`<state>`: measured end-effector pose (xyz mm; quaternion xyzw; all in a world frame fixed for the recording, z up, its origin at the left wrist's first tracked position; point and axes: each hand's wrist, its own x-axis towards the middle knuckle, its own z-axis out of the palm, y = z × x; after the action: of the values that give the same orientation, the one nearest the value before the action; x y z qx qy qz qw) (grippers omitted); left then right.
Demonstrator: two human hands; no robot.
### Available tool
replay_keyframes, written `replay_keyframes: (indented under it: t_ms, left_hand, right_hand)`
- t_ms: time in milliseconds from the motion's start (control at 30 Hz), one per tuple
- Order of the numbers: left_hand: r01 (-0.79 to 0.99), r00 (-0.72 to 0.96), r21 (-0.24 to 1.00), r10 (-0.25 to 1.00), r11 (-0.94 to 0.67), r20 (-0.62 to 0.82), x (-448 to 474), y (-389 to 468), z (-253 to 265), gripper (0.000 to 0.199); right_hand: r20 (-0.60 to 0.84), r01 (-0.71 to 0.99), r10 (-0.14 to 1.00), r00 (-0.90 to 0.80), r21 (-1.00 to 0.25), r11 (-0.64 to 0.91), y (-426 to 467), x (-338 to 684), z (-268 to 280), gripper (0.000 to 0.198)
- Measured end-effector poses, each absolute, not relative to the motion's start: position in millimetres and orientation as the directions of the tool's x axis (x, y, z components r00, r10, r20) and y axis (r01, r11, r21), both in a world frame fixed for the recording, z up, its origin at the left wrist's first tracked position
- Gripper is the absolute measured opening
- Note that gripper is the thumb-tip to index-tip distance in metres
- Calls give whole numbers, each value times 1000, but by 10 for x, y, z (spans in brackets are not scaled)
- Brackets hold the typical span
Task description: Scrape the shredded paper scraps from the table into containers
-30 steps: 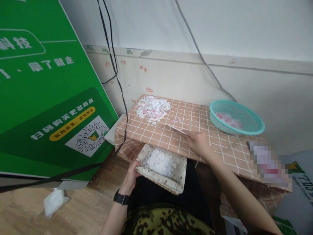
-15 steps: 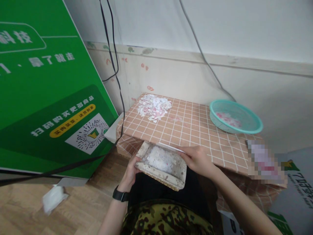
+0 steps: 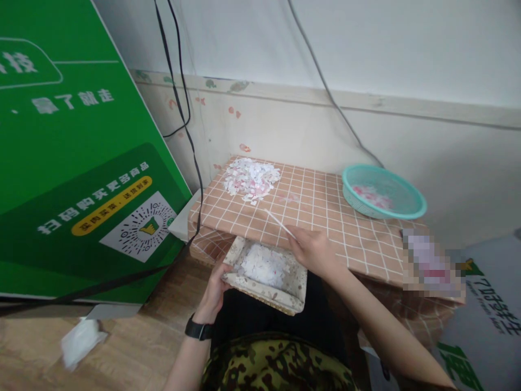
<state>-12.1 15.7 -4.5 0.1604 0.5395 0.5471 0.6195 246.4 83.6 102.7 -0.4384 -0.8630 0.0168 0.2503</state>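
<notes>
My left hand (image 3: 215, 285) grips the left end of a fabric-lined basket (image 3: 268, 290), its fingers closed over the rim. Small white paper scraps (image 3: 264, 266) lie inside the basket, which is held over my lap at the table's front edge. In my right hand (image 3: 311, 247) is a thin white strip (image 3: 277, 221), seen almost edge-on and pinched at its near end. The strip points up and left over the tabletop. Beyond it, a heap of white and pink paper scraps (image 3: 252, 179) rests at the table's back left.
A turquoise plastic colander (image 3: 411, 203) with pink and white bits stands at the right of the checked table (image 3: 317, 190). A blurred flat item (image 3: 431, 263) lies at the right corner. Black cables (image 3: 191, 141) hang beside a green board (image 3: 81, 141) on the left.
My right hand has lifted the white strip from the basket's far rim and swung it up over the tabletop. My left hand still holds the basket. The view has shifted slightly.
</notes>
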Motion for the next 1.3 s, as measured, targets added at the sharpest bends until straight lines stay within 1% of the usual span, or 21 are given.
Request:
replay_keyframes:
  t_ms: [67, 133, 200, 333, 400, 467, 533, 633, 667, 733, 800, 867, 933, 1000, 1167, 1300]
  left_hand:
    - [-498, -195, 788, 839, 361, -507, -117, 162, -39, 28]
    - [-496, -198, 787, 835, 366, -513, -115, 168, -33, 32]
    - [-497, -194, 787, 837, 366, -511, -115, 172, -32, 34]
    - [-505, -184, 781, 839, 366, -512, -115, 174, -47, 28]
    - [-511, -180, 775, 835, 372, -520, -114, 174, -57, 25]
    - [-519, -173, 767, 833, 376, -525, -113, 173, -65, 24]
    - [-522, -169, 766, 834, 376, -525, -113, 170, -76, 23]
    - [-513, -165, 767, 833, 385, -528, -116, 168, -107, 19]
    - [-512, -163, 766, 832, 388, -530, -118, 169, -119, 18]
    - [-518, -161, 759, 826, 395, -539, -120, 172, -142, 18]
    - [-525, -155, 752, 824, 399, -545, -118, 177, -154, 20]
    - [-526, -147, 747, 822, 406, -550, -113, 181, -153, 20]
    - [-519, -149, 749, 819, 412, -553, -106, 183, -144, 20]
    - [-511, -158, 754, 816, 414, -555, -103, 182, -136, 19]
    - [-506, -136, 762, 836, 403, -532, -108, 165, -140, 23]
    - [-504, -134, 770, 846, 391, -517, -107, 157, -135, 20]
  right_hand:
    - [348, 751, 736, -581, -121, 650, 895, 2319, 986, 36]
    - [281, 769, 747, -602, -48, 638, 975, 2189, 969, 34]
    - [245, 804, 780, -575, -9, 595, 1082, 2112, 977, 33]
    - [214, 894, 872, -441, 21, 447, 1348, 2169, 1028, 34]
    - [222, 927, 902, -370, 17, 376, 1479, 2282, 1053, 36]
    - [244, 952, 925, -291, -20, 305, 1594, 2434, 1078, 35]
    - [277, 965, 937, -213, -93, 246, 1688, 2618, 1105, 34]
    - [340, 952, 934, -109, -235, 197, 1781, 2913, 1148, 33]
    - [361, 951, 930, -70, -257, 171, 1798, 3000, 1158, 33]
    - [395, 965, 919, 8, -243, 96, 1813, 3126, 1163, 35]
    - [396, 984, 916, 58, -180, 15, 1809, 3170, 1144, 36]
    - [361, 994, 930, 66, -109, -29, 1795, 3128, 1109, 36]
    - [326, 998, 944, 43, -61, -25, 1783, 3030, 1076, 34]
    - [312, 999, 950, 16, -51, -1, 1784, 2917, 1055, 33]
    - [324, 984, 944, -60, -142, 111, 1893, 2792, 1073, 33]
    - [352, 979, 935, -43, -172, 110, 2066, 2834, 1126, 35]
